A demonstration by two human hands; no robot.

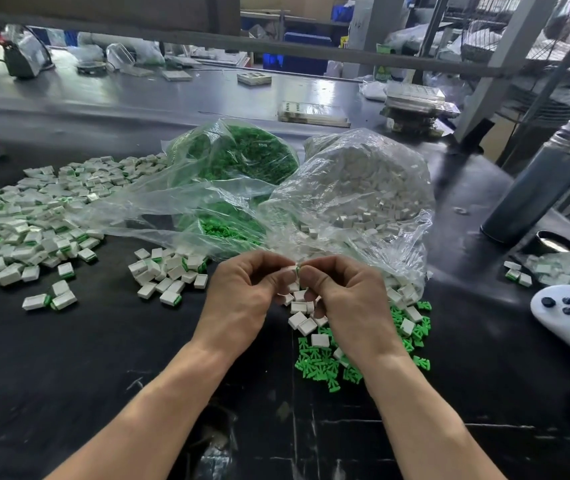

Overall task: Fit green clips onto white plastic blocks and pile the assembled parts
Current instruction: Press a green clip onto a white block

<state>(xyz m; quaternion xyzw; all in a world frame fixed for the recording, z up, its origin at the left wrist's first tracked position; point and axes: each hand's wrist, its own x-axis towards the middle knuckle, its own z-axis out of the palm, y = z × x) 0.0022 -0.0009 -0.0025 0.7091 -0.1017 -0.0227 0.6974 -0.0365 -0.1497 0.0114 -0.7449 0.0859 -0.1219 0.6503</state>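
My left hand point(245, 292) pinches a white plastic block point(289, 270) above the black table. My right hand point(344, 292) meets it fingertip to fingertip and pinches a green clip point(297, 269) against the block's end. Loose white blocks point(302, 318) and green clips point(325, 365) lie under and beside my right hand. Two piles of assembled parts sit on the left, a small pile point(169, 275) near my left hand and a large pile point(30, 216) farther out. One clear bag holds green clips point(238, 157), another holds white blocks point(363, 188).
A grey cylinder flask point(536, 188) stands at the right, its dark cap point(553, 242) beside it. A white remote-like device point(567, 313) lies at the right edge. Trays and flat plates point(314, 114) sit at the table's far side under a metal rail.
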